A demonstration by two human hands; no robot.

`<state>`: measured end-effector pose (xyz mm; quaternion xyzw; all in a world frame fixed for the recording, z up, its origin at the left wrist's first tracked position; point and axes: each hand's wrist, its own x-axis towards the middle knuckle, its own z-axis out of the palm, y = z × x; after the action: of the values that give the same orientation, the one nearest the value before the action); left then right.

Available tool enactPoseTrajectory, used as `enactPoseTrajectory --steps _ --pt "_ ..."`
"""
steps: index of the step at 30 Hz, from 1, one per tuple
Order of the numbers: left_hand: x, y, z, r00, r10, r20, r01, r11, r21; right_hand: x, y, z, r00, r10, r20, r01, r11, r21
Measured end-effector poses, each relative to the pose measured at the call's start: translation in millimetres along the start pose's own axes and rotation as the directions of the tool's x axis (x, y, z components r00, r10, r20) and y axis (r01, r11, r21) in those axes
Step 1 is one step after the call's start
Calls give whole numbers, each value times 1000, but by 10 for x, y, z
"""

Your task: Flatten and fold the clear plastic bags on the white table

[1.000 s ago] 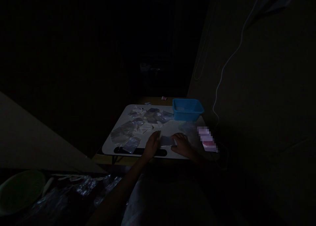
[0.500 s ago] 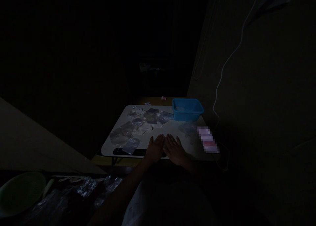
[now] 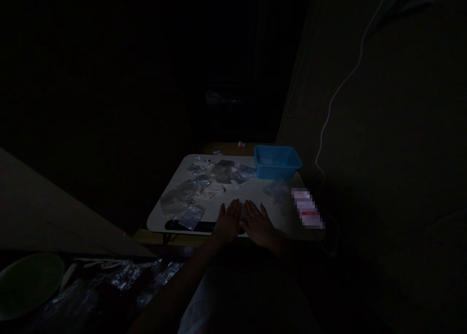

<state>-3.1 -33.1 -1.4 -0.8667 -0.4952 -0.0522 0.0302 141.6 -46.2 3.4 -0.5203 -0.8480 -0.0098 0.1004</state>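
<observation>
My left hand (image 3: pixel 228 221) lies flat, palm down, with fingers stretched out at the near edge of a small white table (image 3: pixel 251 192). Beside it, my right hand (image 3: pixel 258 223) is flat in the same way, its fingertips close to those of the left. A small pale piece (image 3: pixel 242 210), perhaps plastic, shows in the gap between the hands; what lies under the palms is hidden. To the left, several crumpled clear plastic bags (image 3: pixel 178 197) and white scraps (image 3: pixel 212 190) are strewn over the tabletop. One small clear bag (image 3: pixel 192 217) overlaps the dark slot along the front edge.
A blue plastic basin (image 3: pixel 278 163) stands at the table's back right corner, with clear plastic (image 3: pixel 279 190) in front of it. A blurred pinkish object (image 3: pixel 307 208) is at the right edge. A white cable (image 3: pixel 330 102) hangs along the wall. Lower left lies a green round tray (image 3: pixel 31 285).
The gap between my hands has widened slightly, so more of the pale piece shows. The other things lie as before, with a slight shift of the view.
</observation>
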Motion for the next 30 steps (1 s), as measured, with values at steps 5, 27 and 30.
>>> enactPoseTrajectory --steps 5,27,30 --pt "2 -4 11 1000 0 2 0 1000 -13 0 2 -4 1000 4 4 -4 1000 8" --pt "-12 -12 9 997 69 -23 -71 995 -71 39 -28 -51 1000 17 16 -17 1000 12" --pt "-7 -9 7 998 60 -5 -60 996 -72 43 -32 -46 999 24 25 -24 1000 16"
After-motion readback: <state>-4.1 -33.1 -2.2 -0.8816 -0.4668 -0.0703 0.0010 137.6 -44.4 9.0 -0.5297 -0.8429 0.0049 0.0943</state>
